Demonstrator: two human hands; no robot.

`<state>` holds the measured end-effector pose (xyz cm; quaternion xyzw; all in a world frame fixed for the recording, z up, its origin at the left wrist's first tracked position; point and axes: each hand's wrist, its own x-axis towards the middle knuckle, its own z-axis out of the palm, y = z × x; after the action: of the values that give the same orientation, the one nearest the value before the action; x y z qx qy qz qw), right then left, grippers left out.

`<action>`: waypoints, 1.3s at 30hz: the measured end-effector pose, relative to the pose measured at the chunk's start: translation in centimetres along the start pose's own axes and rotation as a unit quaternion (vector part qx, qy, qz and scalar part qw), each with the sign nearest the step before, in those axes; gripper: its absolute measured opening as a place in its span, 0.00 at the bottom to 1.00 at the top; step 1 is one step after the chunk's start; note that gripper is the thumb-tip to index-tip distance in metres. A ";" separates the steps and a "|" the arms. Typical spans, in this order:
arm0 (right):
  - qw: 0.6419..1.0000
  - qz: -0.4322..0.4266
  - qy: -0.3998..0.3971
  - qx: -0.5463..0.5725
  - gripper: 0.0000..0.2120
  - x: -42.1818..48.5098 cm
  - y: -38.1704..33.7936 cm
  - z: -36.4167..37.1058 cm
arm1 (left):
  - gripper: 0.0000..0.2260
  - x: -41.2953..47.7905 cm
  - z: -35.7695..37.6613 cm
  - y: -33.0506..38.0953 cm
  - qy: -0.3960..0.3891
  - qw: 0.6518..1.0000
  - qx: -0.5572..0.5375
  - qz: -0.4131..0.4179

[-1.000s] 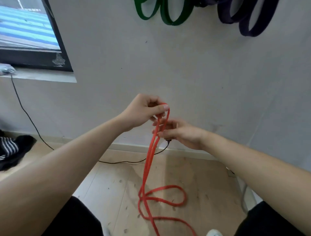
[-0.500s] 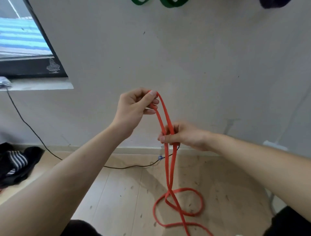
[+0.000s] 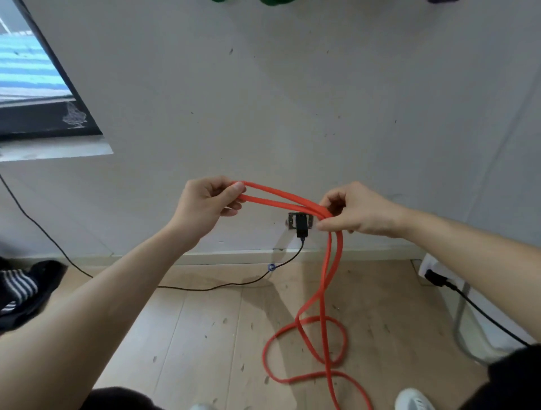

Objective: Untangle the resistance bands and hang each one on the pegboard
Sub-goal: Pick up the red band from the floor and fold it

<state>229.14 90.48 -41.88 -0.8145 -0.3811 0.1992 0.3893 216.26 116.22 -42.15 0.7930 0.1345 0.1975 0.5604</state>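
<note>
An orange-red resistance band [image 3: 281, 199] runs as a doubled strand between my two hands in front of the wall. My left hand [image 3: 207, 205] pinches its looped end. My right hand [image 3: 357, 213] grips both strands further along. From there the band drops to the wooden floor and lies in crossing loops [image 3: 310, 351]. Only the bottoms of green bands [image 3: 275, 1] show at the top edge on the wall; the pegboard itself is out of view.
A black plug [image 3: 301, 225] sits in a wall socket just behind the band, its cable [image 3: 205, 288] trailing left along the floor. Dark striped clothing [image 3: 20, 289] lies at the left. A window [image 3: 35, 87] is upper left. A white shoe [image 3: 412, 399] shows bottom right.
My hands have spread apart sideways, my right hand sliding right along the band, so the held stretch now lies nearly level. The view has tilted down, leaving little of the hung bands visible.
</note>
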 end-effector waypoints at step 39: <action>0.994 0.015 -0.108 -0.001 0.02 1.5 1.3 2.1 | 0.09 -1.3 0.4 0.9 -0.075 0.982 0.145 0.100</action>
<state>229.41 92.11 -44.24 -0.7944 -0.4088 0.2918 0.3415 215.31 115.06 -41.59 0.8877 0.0394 0.1710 0.4256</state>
